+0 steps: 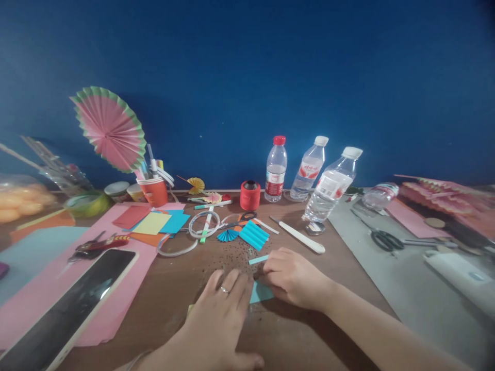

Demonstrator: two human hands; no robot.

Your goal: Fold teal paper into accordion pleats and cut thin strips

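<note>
Both hands are seen low in the frame, centre, on the brown counter. The left hand is laid flat and open, palm down, fingers spread, a ring on one finger; it presses on the light blue paper. The right hand is curled, fingertips pinched on the upper edge of the same paper; a narrow folded strip of it is seen just above the knuckles. The paper lies between the two hands, mostly hidden by them.

Just above the hands, a pleated blue piece and a small blue paper fan are seen, with dark specks scattered on the counter around them. A white-handled knife lies to the right of these. Further up, an orange thread spool and three clear water bottles stand at the blue wall. At lower left a phone rests on pink paper. A large pink paper fan stands in an orange cup at upper left. Scissors lie at right on a grey mat.
</note>
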